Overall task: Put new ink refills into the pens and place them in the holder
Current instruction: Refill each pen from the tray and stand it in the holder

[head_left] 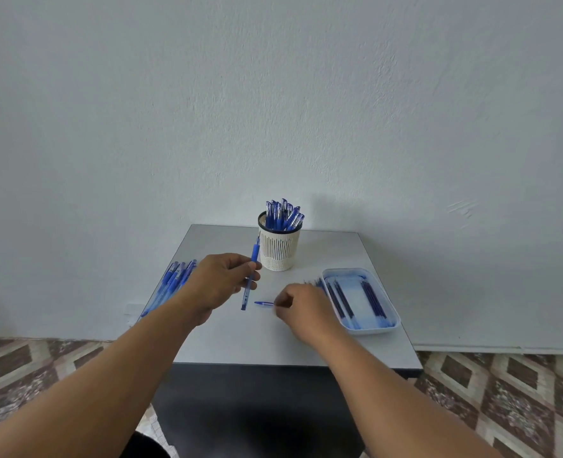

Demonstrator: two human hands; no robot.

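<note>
My left hand point(222, 285) pinches a blue pen point(251, 274) near its middle, holding it nearly upright above the grey table point(240, 338). My right hand point(306, 312) grips a small blue pen cap point(264, 303) lying on the table, its tip pointing left. A cream slotted holder point(280, 247) with several capped blue pens stands at the back centre. A pile of blue pens point(174, 280) lies at the table's left edge, partly hidden by my left arm. A white tray point(361, 300) on the right holds several dark refills.
The small table stands against a pale wall point(273, 94). A few loose refills point(314, 283) lie between my right hand and the tray. Patterned tile floor point(504, 391) surrounds the table on both sides.
</note>
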